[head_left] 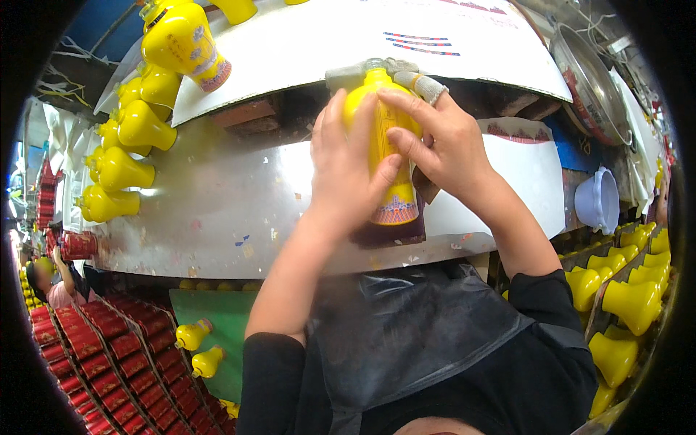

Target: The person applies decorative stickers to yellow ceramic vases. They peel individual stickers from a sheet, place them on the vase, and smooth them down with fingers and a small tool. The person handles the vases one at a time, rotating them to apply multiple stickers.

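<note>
In front of me a yellow bottle [397, 190] lies with its clear-topped neck pointing away, and a patterned band circles its base. My left hand [346, 163], partly blurred, lies along its left side with the thumb on the body. My right hand [451, 145] grips the right side, index finger near the shoulder and thumb against the front. A knitted white wrap [424, 85] with an orange stripe covers one right fingertip. Under the bottle is a dark pad [391, 233]. Part of the bottle is hidden by my hands.
Several yellow bottles [127, 172] line the metal table [217, 210] at left; one decorated bottle [185, 47] stands beyond. White sheets [500, 190] lie at right, near a pale basin [598, 199]. Racks of yellow bottles [631, 304] and red boxes [116, 362] flank me. A person [61, 286] is far left.
</note>
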{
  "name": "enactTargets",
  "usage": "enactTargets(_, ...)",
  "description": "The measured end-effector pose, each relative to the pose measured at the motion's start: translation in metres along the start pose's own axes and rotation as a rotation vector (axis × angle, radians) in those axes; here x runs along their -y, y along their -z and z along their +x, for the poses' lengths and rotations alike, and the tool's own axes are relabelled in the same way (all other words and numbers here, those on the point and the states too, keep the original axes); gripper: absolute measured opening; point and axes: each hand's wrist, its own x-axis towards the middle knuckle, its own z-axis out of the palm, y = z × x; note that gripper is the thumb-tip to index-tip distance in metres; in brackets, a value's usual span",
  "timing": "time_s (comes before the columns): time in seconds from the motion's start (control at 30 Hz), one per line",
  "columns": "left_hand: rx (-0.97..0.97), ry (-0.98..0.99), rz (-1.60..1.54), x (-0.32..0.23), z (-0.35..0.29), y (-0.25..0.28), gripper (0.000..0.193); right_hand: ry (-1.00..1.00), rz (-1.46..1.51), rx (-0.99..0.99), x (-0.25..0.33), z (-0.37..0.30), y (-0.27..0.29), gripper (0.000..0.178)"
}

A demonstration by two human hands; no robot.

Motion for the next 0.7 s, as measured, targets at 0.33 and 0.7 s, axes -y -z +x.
enactTargets(0.33,0.033,0.477,-0.909,0.004,-0.035,-0.010,0.097,-0.609,0.636,0.238,0.000,-0.038,0.013,0.082)
enactTargets(0.7,-0.005,0.417,-0.977,-0.002,-0.042,-0.009,0.074,-0.610,0.856,0.257,0.001,-0.058,-0.003,0.088)
